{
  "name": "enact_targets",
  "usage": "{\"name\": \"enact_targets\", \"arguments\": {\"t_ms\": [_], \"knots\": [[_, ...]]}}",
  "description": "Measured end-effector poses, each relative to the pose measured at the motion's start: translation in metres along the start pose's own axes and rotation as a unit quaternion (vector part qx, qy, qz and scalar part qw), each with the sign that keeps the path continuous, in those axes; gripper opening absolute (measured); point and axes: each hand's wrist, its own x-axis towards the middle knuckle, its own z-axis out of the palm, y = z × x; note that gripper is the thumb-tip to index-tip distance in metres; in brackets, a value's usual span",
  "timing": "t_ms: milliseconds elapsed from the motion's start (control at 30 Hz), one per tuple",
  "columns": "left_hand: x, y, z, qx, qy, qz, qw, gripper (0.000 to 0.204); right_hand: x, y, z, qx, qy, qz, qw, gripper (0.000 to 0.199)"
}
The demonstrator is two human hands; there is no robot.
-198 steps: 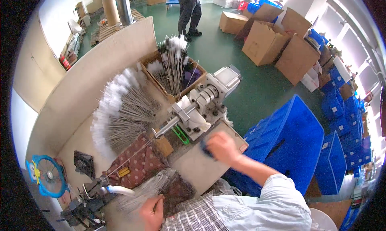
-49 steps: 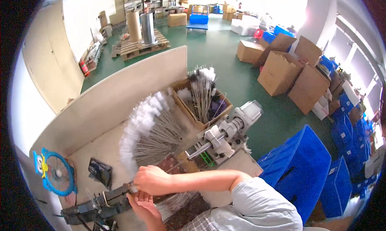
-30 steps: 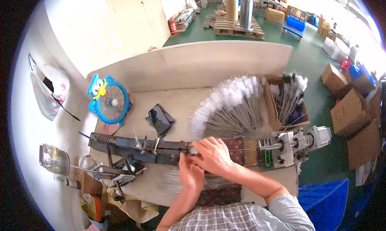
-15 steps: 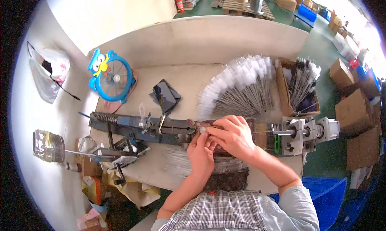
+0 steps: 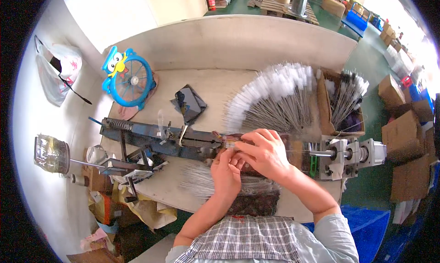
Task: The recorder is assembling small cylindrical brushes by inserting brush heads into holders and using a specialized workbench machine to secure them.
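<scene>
My left hand (image 5: 227, 173) and my right hand (image 5: 266, 154) meet over the middle of a long dark bench machine (image 5: 151, 140). Fingers of both are closed in a pinch at a small white bristle tuft (image 5: 229, 145), mostly covered by the fingertips. From the right, a thin wire (image 5: 298, 150) runs from the metal spindle (image 5: 323, 153) toward my right hand. Below my hands lies a bundle of thin bare wires (image 5: 199, 179), partly hidden by my left forearm. Beyond them, finished-looking wire brushes (image 5: 279, 95) with white bristle heads are spread in a fan.
A cardboard box (image 5: 324, 109) of more brushes stands at the back right. A blue cartoon-faced fan-like wheel (image 5: 133, 80) and a dark folded item (image 5: 189, 105) sit at the back left. A lever frame (image 5: 123, 167) juts out at the left; a blue bin (image 5: 362, 231) is lower right.
The whole view has shifted slightly. Both hands stay together at the same spot on the machine, with only small finger movement around the white tuft.
</scene>
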Motion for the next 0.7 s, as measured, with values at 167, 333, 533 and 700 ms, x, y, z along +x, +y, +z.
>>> {"name": "enact_targets", "arguments": {"t_ms": [167, 333, 533, 700], "knots": [[0.0, 0.002, 0.002, -0.007, 0.005, -0.015, 1.0, 0.008, 0.0, -0.001, -0.004, -0.003, -0.01, 0.004, 1.0, 0.025], [-0.003, 0.004, 0.01, 0.031, -0.011, 0.016, 0.999, 0.007, -0.003, 0.003, -0.004, -0.004, -0.019, 0.008, 1.0, 0.025], [-0.001, 0.005, 0.009, -0.006, -0.002, -0.012, 1.0, 0.004, 0.003, -0.002, 0.0, 0.003, -0.005, -0.003, 1.0, 0.028], [-0.002, 0.004, 0.008, -0.001, 0.012, -0.003, 1.0, 0.005, 0.006, -0.003, 0.005, 0.005, -0.021, 0.002, 1.0, 0.027]]}}
